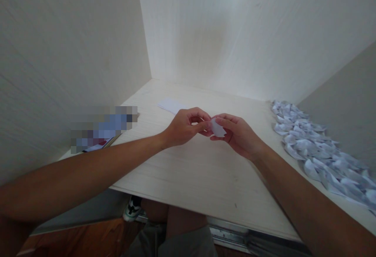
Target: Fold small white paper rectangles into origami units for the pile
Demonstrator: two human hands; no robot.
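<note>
A small folded piece of white paper (217, 127) is held between my two hands above the middle of the desk. My left hand (188, 125) pinches its left edge with thumb and fingertips. On the other side, my right hand (235, 131) grips it, the thumb on top and the fingers behind and below. Its lower right end looks pointed or notched. Just beyond my left hand lie flat white paper strips (172, 105), partly hidden by that hand.
Many folded white paper pieces (314, 143) lie in rows along the right side of the desk (182, 178). At the left wall sits a blurred-out item (102, 131). Walls close in the back and sides. My legs are under the front edge.
</note>
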